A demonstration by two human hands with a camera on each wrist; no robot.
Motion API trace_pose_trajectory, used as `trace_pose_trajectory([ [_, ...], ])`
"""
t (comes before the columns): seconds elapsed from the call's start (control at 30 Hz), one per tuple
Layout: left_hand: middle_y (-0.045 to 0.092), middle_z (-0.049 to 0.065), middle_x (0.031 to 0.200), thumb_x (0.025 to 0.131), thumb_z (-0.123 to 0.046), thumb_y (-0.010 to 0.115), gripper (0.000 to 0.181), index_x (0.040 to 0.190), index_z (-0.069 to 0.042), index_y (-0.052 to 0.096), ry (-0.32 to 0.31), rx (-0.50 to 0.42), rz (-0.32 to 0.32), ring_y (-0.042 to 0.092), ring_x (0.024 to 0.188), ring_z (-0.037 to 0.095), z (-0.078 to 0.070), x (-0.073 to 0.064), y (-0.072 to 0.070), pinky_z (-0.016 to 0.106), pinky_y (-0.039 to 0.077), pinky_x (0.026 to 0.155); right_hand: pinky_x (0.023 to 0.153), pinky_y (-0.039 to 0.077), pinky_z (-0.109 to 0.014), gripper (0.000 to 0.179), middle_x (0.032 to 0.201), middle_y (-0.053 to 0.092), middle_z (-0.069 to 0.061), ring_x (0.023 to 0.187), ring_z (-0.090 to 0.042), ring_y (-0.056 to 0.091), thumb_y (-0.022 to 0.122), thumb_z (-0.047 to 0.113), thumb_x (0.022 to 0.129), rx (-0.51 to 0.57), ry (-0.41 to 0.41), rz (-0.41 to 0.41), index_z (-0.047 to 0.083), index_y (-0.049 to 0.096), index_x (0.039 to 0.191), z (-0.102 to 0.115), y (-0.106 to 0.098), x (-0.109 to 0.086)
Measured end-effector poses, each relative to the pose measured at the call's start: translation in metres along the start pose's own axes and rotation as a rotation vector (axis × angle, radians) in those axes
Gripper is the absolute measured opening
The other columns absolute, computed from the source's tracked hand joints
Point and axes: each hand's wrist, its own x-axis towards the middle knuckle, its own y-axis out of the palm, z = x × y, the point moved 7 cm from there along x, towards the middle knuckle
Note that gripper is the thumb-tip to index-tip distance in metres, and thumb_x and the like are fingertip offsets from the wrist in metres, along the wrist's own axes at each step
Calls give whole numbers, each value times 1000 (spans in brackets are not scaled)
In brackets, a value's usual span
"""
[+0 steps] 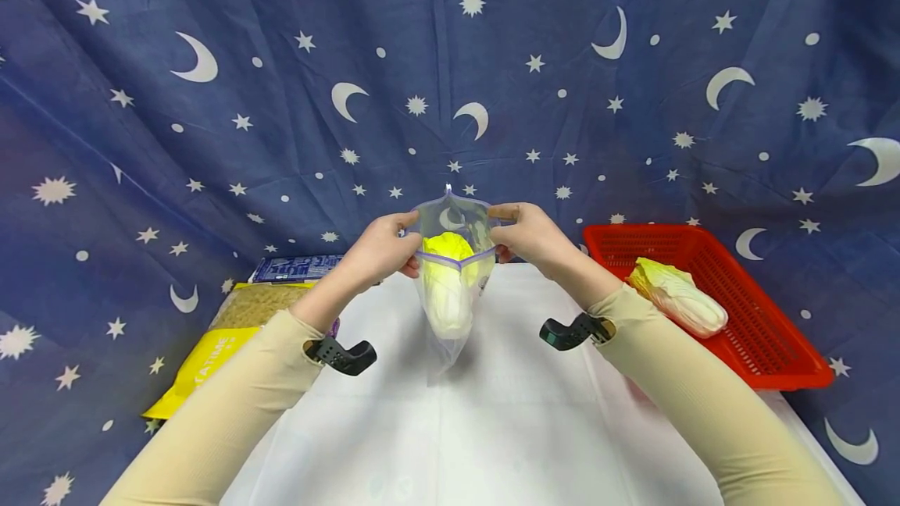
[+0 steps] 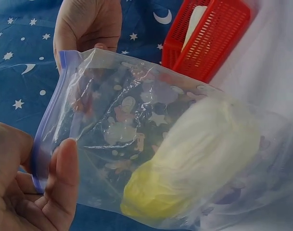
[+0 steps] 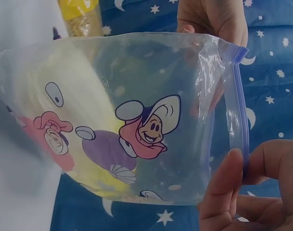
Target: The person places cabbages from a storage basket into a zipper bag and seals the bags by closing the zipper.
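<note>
Between both hands hangs a clear zip bag point(image 1: 485, 276) with a purple zip edge and cartoon prints, its mouth spread wide. Inside it is a napa cabbage point(image 1: 448, 299), yellow leaf tips toward the mouth and white base low in the bag. My left hand point(image 1: 383, 247) pinches the left side of the rim between thumb and fingers. On the opposite side, my right hand point(image 1: 529, 234) pinches the rim the same way. The right wrist view shows thumb and finger on the purple zip strip point(image 3: 240, 106).
At the right stands a red plastic basket point(image 1: 766, 318) with another napa cabbage point(image 1: 678, 299) in it. Yellow packages point(image 1: 211, 358) and a blue package point(image 1: 295, 268) lie at the left. White cloth covers the table point(image 1: 520, 443); a blue star-and-moon curtain point(image 1: 436, 45) hangs behind.
</note>
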Motion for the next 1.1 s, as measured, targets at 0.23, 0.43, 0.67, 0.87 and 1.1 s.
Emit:
trace_pose_trajectory([
  [0.23, 59, 16, 84, 96, -9, 46, 64, 159, -2, 33, -4, -47, -17, 64, 60, 17, -2, 0, -3, 36, 63, 68, 69, 60, -30, 62, 145, 54, -18, 74, -25, 59, 57, 4, 89, -7, -2, 0, 0, 48, 150, 7, 0, -3],
  [0.43, 59, 18, 93, 96, -8, 46, 66, 160, -5, 32, -16, -89, -29, 64, 60, 17, -1, 1, -5, 37, 63, 70, 69, 61, -29, 63, 143, 55, -17, 73, -25, 59, 59, 3, 88, -3, -2, -4, 0, 49, 150, 9, -1, -3],
  [0.67, 60, 18, 93, 97, -10, 45, 64, 160, -6, 32, -9, -77, -33, 63, 59, 18, -1, 0, -6, 35, 63, 69, 69, 60, -29, 63, 140, 57, -18, 72, -25, 58, 58, 2, 88, 7, -2, 0, -1, 48, 150, 11, -2, -4],
  [0.87, 60, 17, 84, 97, -10, 46, 64, 160, -6, 32, -6, -84, -39, 64, 59, 18, -2, 0, -7, 39, 63, 72, 68, 60, -29, 64, 139, 57, -20, 72, -25, 57, 58, 2, 88, 9, -3, 4, -1, 48, 150, 11, -1, -4],
  [1.1, 59, 16, 81, 96, -9, 46, 65, 160, -7, 33, 9, -85, -58, 62, 59, 18, -3, -2, -11, 34, 62, 68, 68, 60, -29, 64, 143, 54, -20, 70, -23, 57, 57, 1, 87, 22, -18, 20, -3, 46, 151, 9, 1, -3],
])
